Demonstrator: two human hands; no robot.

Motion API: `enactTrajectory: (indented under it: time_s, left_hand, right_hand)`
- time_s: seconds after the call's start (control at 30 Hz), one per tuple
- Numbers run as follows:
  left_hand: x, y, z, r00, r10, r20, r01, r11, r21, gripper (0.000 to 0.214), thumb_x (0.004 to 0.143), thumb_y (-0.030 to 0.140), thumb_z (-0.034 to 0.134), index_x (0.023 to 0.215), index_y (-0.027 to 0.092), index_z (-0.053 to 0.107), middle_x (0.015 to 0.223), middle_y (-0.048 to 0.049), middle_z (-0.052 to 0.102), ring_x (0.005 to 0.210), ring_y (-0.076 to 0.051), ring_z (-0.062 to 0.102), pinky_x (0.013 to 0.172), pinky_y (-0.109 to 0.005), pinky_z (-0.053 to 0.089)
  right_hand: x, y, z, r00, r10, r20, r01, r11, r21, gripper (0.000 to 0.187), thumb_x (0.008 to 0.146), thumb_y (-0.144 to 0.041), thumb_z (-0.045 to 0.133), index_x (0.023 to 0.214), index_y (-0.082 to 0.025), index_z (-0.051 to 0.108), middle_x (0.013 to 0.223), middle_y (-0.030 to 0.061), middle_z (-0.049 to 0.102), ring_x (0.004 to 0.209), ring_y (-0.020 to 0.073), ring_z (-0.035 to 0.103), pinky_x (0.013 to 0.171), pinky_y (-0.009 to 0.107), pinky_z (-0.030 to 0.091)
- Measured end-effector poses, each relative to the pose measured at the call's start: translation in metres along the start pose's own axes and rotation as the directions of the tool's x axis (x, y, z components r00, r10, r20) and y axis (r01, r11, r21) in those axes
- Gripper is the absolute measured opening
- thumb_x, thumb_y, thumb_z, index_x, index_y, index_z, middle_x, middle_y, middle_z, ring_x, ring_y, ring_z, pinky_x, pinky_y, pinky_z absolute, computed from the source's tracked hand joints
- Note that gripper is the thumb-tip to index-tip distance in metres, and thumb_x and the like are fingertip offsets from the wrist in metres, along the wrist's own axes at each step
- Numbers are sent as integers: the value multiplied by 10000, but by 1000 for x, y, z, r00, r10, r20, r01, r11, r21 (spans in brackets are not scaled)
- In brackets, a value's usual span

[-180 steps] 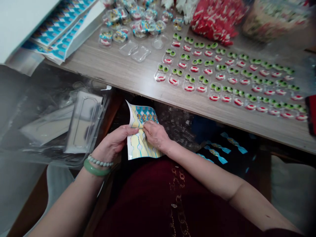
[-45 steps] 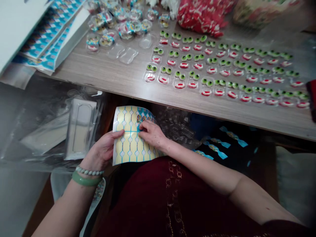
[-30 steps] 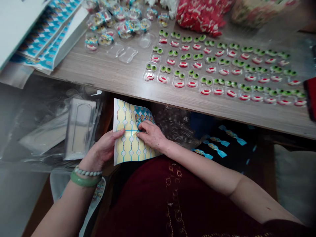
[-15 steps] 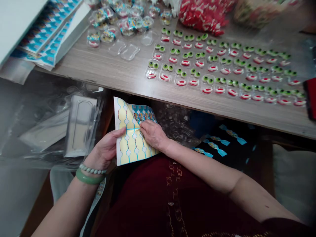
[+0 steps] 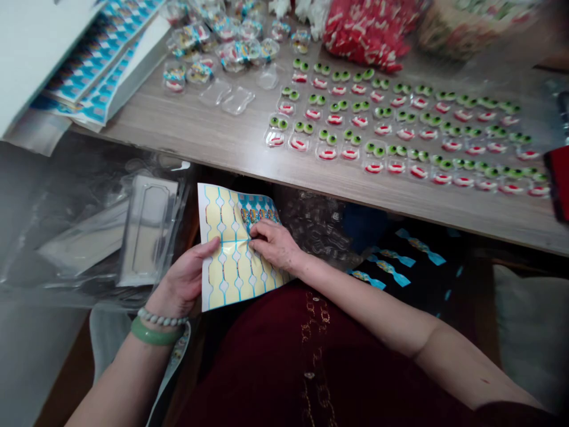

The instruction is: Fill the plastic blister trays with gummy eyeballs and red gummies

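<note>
A sticker sheet (image 5: pixel 229 270) is tilted up between my two hands, with bare yellow backing on its left and lower parts. Blue printed stickers (image 5: pixel 258 207) remain at its upper right. My left hand (image 5: pixel 184 279) grips the left edge, thumb on the front and fingers behind. Curled against the middle of the sheet, my right hand (image 5: pixel 275 244) has thumb and forefinger at the border of the printed stickers. Whether a sticker edge is between those fingertips is hard to make out. Several loose blue stickers (image 5: pixel 391 270) lie on dark cloth to the right.
Rows of clear trays (image 5: pixel 329 153) with green eyeball and red-and-white teeth candies cover the table (image 5: pixel 186 133). Filled packs (image 5: pixel 235 53) and a bag of red candies (image 5: pixel 368 32) stand behind. Sticker sheets (image 5: pixel 106 53) are stacked left; plastic packaging (image 5: pixel 149 228) lies below.
The sheet and my left hand have moved slightly left and down. My right thumb and forefinger have parted a little at the sheet, and the sheet lies flatter near them.
</note>
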State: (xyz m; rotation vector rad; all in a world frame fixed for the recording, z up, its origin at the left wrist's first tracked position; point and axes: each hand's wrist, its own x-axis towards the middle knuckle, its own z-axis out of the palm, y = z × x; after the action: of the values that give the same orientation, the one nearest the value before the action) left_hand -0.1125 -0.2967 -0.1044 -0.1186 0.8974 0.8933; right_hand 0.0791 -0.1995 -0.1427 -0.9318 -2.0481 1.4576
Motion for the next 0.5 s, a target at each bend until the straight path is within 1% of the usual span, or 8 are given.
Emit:
enactTrajectory:
  time_s: [0.07, 0.13, 0.2, 0.27, 0.33, 0.4, 0.43, 0.5]
  left_hand:
    - [-3, -1, 2, 1000, -7, -13, 7, 1000, 5, 708, 912, 250, 590, 1561, 151, 327, 1307, -197, 671, 1249, -374, 591, 1108, -544, 417]
    - [-4, -2, 2, 1000, -12, -15, 12, 1000, -5, 724, 900, 238, 604, 1564, 159, 325, 1305, -199, 671, 1244, -378, 592, 1104, -550, 421]
    - [-4, -3, 0, 999, -25, -35, 25, 999, -25, 741, 892, 226, 613, 1567, 155, 316, 1305, -211, 667, 1230, -386, 599, 1095, -561, 429]
    - [-5, -4, -3, 993, -60, -104, 55, 997, -45, 743, 887, 203, 614, 1564, 131, 315, 1273, -229, 679, 1190, -396, 625, 1065, -574, 458]
    - [-6, -6, -4, 975, -93, -203, 82, 995, -60, 726, 886, 169, 606, 1554, 104, 329, 1203, -237, 712, 1121, -399, 666, 1011, -574, 507]
    - [-8, -9, -4, 957, -102, -272, 88, 994, -62, 702, 883, 132, 597, 1540, 89, 353, 1129, -230, 742, 1051, -392, 701, 950, -555, 556]
    - [-9, -9, -3, 952, -89, -291, 76, 995, -58, 693, 880, 116, 597, 1533, 86, 366, 1100, -224, 752, 1022, -387, 714, 921, -540, 576]
    - [-11, -9, -1, 947, -43, -320, 35, 999, -31, 693, 863, 82, 607, 1521, 81, 388, 1060, -216, 764, 978, -382, 730, 869, -514, 607]
  right_hand:
    - [0, 0, 2, 999, 39, -12, -38, 997, 66, 109, 786, -162, 630, 695, -211, 595, 796, -23, 589, 836, 145, 559, 828, 277, 430]
    - [2, 1, 4, 990, 144, -12, -140, 975, 175, 121, 769, -161, 621, 660, -211, 604, 770, -31, 604, 816, 144, 568, 829, 284, 438]
    - [3, 2, 5, 962, 271, -20, -251, 914, 318, 101, 730, -159, 630, 643, -205, 607, 745, -36, 608, 780, 141, 571, 805, 285, 453]
    - [5, 3, 2, 923, 384, -9, -324, 793, 516, 66, 709, -164, 635, 659, -196, 606, 742, -30, 615, 749, 139, 588, 770, 285, 477]
    - [7, 6, -9, 874, 482, 56, -372, 593, 714, 52, 711, -166, 634, 700, -190, 589, 762, -8, 643, 739, 152, 630, 742, 301, 514]
    - [9, 10, -26, 821, 558, 125, -398, 402, 825, 77, 722, -150, 623, 733, -191, 558, 768, 23, 672, 741, 175, 669, 725, 325, 552]
    - [10, 14, -37, 797, 588, 137, -402, 348, 847, 90, 727, -138, 614, 740, -193, 544, 758, 36, 680, 739, 181, 679, 720, 332, 566]
    - [10, 23, -59, 767, 632, 113, -397, 329, 857, 98, 739, -122, 598, 753, -197, 536, 737, 50, 688, 731, 182, 685, 711, 332, 584]
